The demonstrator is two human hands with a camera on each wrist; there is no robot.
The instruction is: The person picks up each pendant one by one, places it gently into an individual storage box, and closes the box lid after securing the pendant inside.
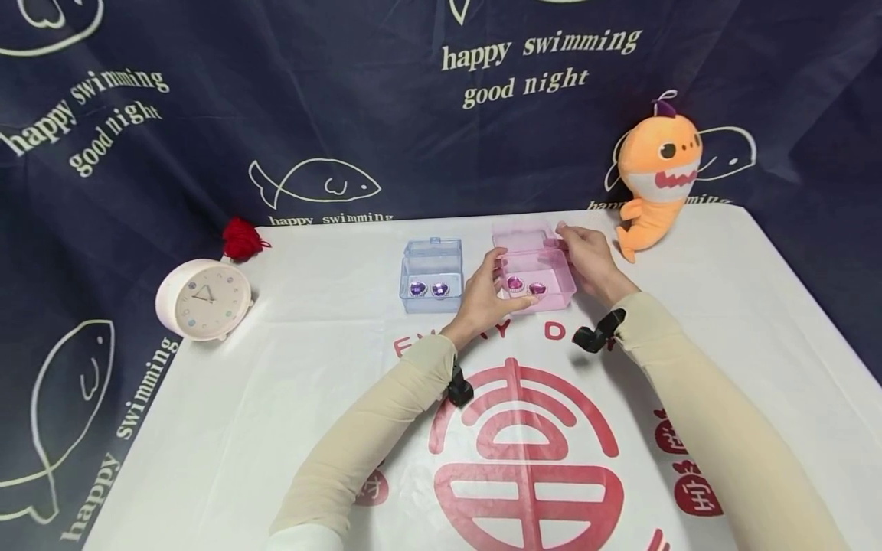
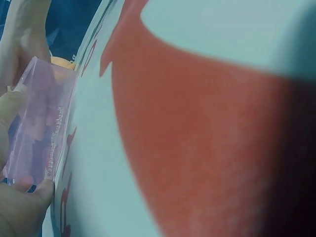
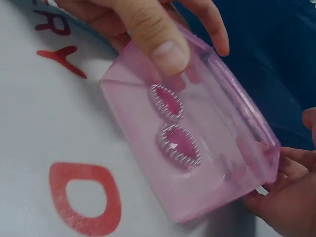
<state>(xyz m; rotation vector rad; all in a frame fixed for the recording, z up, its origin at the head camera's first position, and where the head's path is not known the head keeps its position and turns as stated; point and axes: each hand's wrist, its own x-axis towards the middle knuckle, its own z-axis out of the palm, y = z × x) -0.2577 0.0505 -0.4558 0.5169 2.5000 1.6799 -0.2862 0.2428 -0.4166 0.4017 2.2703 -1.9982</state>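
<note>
A clear pink plastic box [image 1: 560, 297] stands on the table with its lid [image 1: 521, 238] raised. Two pink jewels [image 3: 168, 102] with beaded silver rims lie inside it. My left hand [image 1: 485, 300] grips the box's left side, thumb at the front and fingers behind. At the upper right, my right hand [image 1: 592, 264] holds the lid's edge between thumb and fingers; part of that contact is hidden. Left of it stands an open clear blue box [image 1: 431, 264] holding two purple jewels [image 1: 440, 289]. Both hands also show around the pink box in the right wrist view.
A round white clock [image 1: 212, 299] sits on the table's left side, with a red yarn-like bundle [image 1: 243, 239] behind it. An orange plush shark [image 1: 660, 180] leans at the back right against a dark blue cloth [image 1: 413, 115]. Red print marks the white tablecloth [image 1: 296, 367].
</note>
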